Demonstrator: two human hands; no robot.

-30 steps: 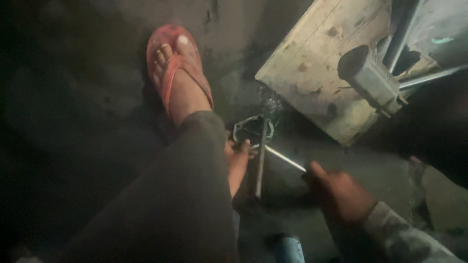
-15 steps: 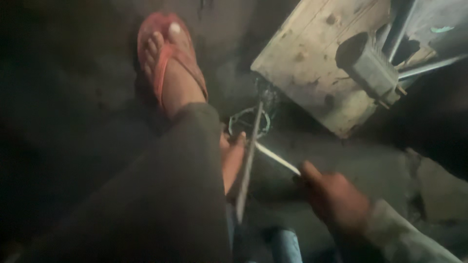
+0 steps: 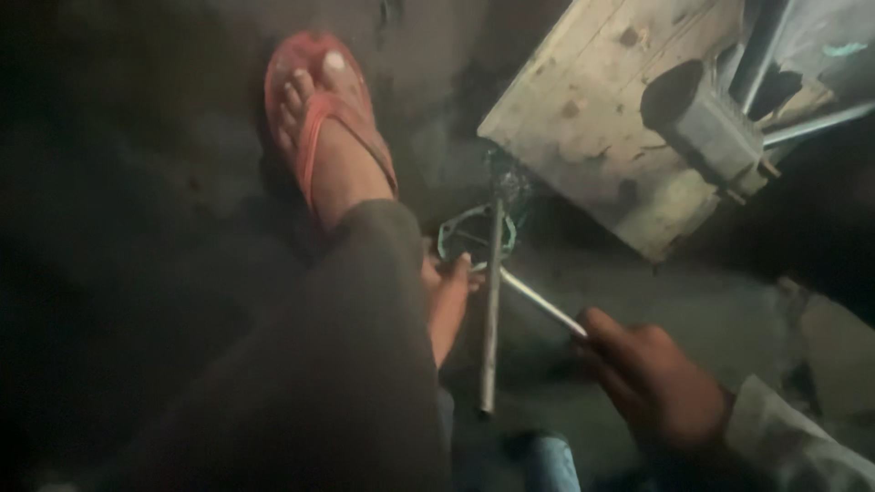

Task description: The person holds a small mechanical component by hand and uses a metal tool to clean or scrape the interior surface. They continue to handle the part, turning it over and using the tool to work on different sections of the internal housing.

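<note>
So my right hand (image 3: 652, 387) is fisted around the end of a thin pale rod (image 3: 540, 303), which slants up and left from my fingers (image 3: 609, 335) toward the middle. My left hand (image 3: 448, 296) pokes out from behind my knee, fingertips at the spot where that rod meets a grey metal bar (image 3: 491, 314) lying upright-ish on the floor; can't tell if they're pinching anything. Just above sits a loop of greenish wire (image 3: 474, 235), then my red flip-flop (image 3: 314, 114) and a wooden board (image 3: 606, 118).
</note>
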